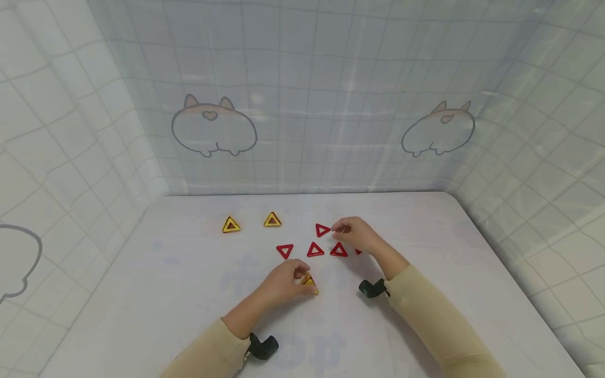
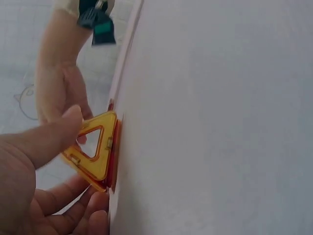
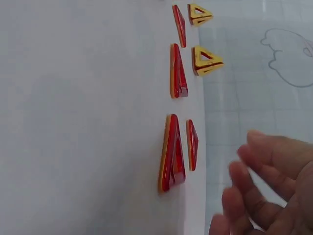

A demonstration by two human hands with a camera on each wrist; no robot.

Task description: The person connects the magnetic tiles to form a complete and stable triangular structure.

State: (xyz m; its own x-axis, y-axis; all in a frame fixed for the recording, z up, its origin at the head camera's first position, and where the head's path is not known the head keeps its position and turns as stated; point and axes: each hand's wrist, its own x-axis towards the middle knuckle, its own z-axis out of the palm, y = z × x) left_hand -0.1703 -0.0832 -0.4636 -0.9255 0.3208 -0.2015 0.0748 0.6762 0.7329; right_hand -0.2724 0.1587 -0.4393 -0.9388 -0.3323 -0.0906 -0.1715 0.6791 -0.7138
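Observation:
On the white table, my left hand (image 1: 283,283) holds a small yellow triangular magnetic-tile piece (image 1: 309,284) between thumb and fingers. Its translucent yellow face (image 2: 110,147) has an open triangular centre, with red and orange edges beneath it in the left wrist view. My right hand (image 1: 357,233) hovers at the right of a flat red triangular tile (image 1: 322,230), fingers loosely bent with nothing between them. The right wrist view shows that hand (image 3: 274,186) apart from the red tiles (image 3: 173,154). Another red tile (image 1: 358,251) is partly hidden under the right wrist.
More red triangular tiles lie in a row: one at the left (image 1: 285,251), one in the middle (image 1: 315,250) and one farther right (image 1: 338,250). Two yellow tile pyramids stand at the back left, one outer (image 1: 231,225) and one inner (image 1: 272,220). Grid-patterned curtains (image 1: 307,105) enclose the table.

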